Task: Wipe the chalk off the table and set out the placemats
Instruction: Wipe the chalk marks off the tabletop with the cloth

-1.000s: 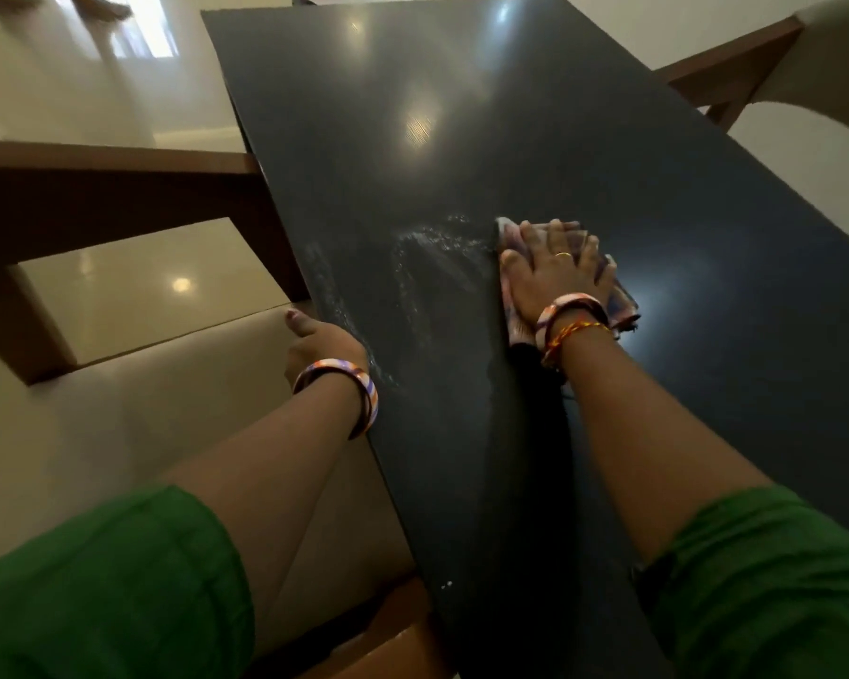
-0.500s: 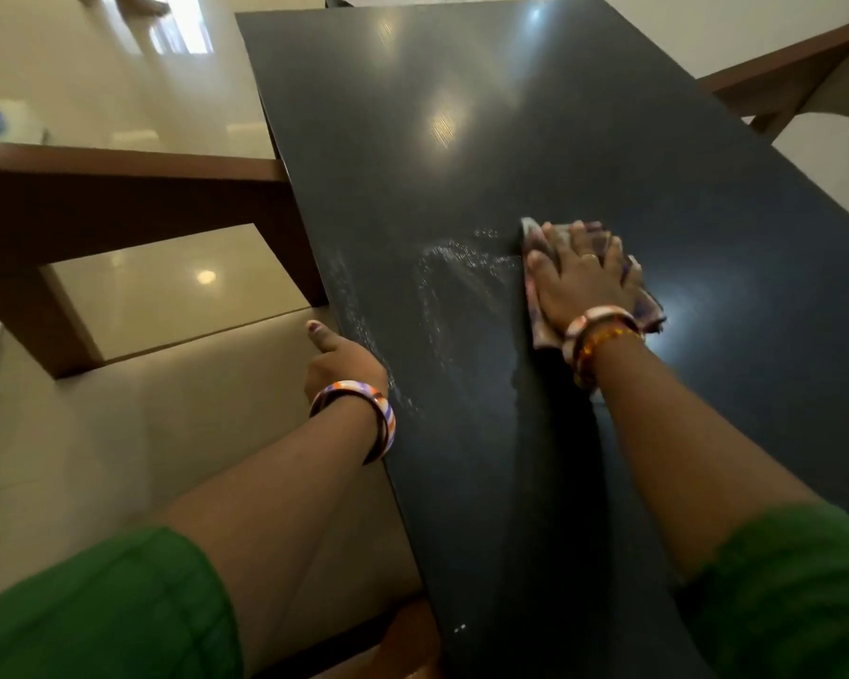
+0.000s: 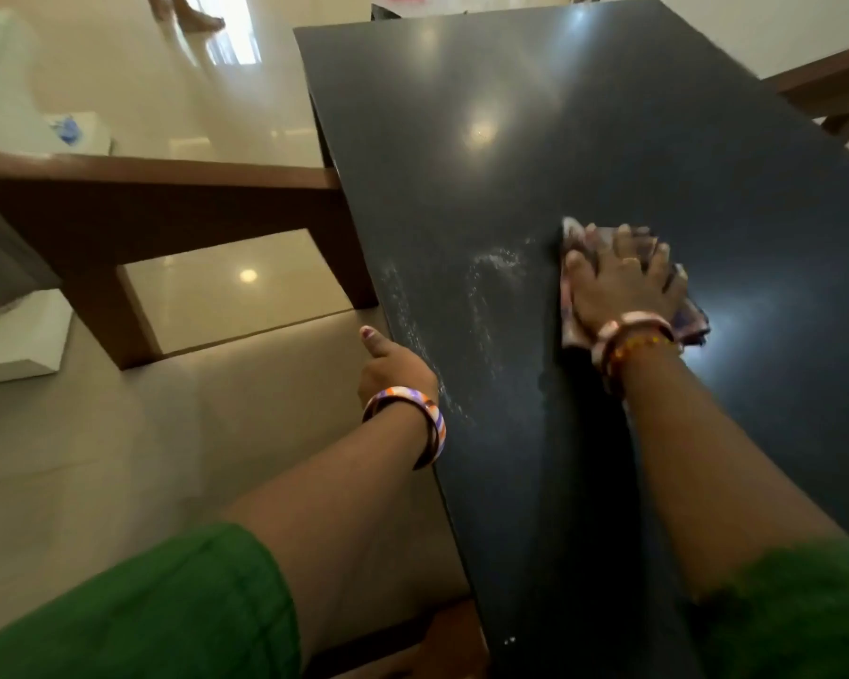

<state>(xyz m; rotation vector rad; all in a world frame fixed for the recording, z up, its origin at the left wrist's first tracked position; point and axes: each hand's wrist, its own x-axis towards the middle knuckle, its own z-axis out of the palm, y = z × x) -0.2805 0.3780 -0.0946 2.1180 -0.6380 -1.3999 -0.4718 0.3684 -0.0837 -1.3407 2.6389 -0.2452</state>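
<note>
White chalk smears (image 3: 491, 272) lie on the dark glossy table (image 3: 535, 115), with a thinner chalk streak (image 3: 403, 311) along its left edge. My right hand (image 3: 618, 281) presses flat, fingers spread, on a patterned cloth (image 3: 572, 232) just right of the smears. My left hand (image 3: 398, 360) holds the table's left edge; its thumb points up and its fingers are hidden under the edge. No placemats are in view.
A wooden chair frame (image 3: 167, 198) with a beige seat cushion (image 3: 118, 433) stands tight against the table's left side. Another wooden chair (image 3: 824, 85) is at the far right. A white block (image 3: 16, 335) sits on the floor at left. A person's feet (image 3: 192, 17) show far back.
My right hand has slid the cloth slightly to the right, leaving a small gap to the chalk smear. My left hand stays at the table edge. The view has swung leftward.
</note>
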